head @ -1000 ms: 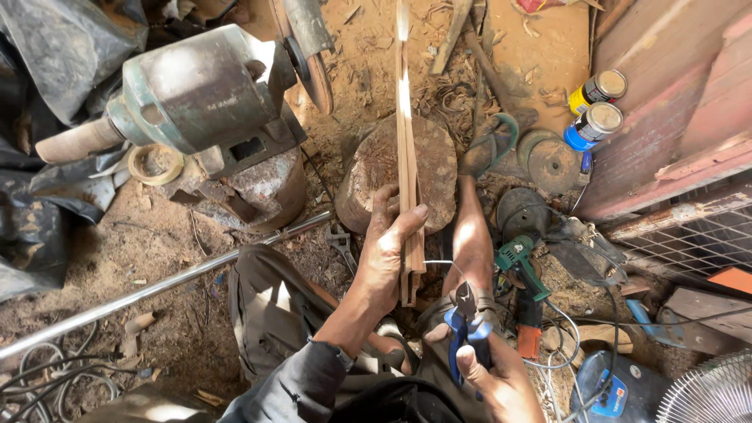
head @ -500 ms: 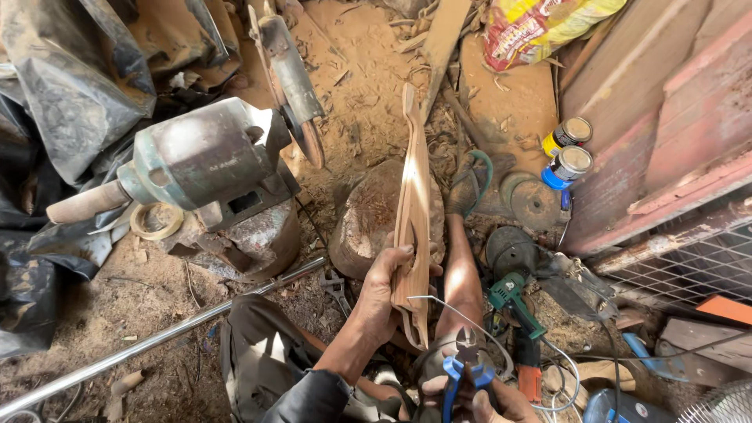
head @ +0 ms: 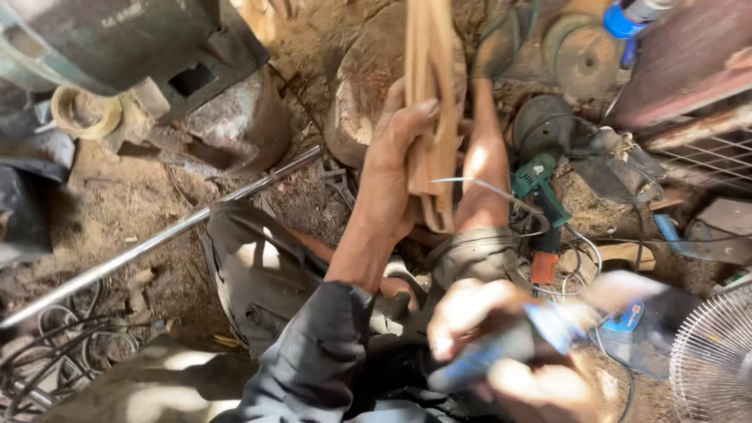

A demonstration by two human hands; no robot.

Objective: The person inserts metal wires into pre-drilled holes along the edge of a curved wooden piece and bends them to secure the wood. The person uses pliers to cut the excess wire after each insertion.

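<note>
**Wooden strips held up in the left hand, a blue-handled tool in the right**

Our left hand (head: 392,168) is closed around a bundle of thin wooden strips (head: 432,102), thumb pressed on the front face; the strips stand nearly upright and run out past the top edge of the view, their lower ends hanging just below the palm; behind them sits a round wooden stump (head: 364,82) on the dirt floor. Our right hand (head: 478,329) is low in the view and badly blurred; it seems to be wrapped around a blue-handled tool (head: 540,329), perhaps pliers, though we cannot make out the head. A thin wire (head: 486,186) crosses just to the right of the strips. To the right lies a green and orange power tool (head: 540,196) among loose cables; a fan guard (head: 717,360) shows at the lower right corner. A long metal rod (head: 157,243) slants across the ground on the left, below a grey machine (head: 117,39); our knees are bent beneath both hands.
</note>
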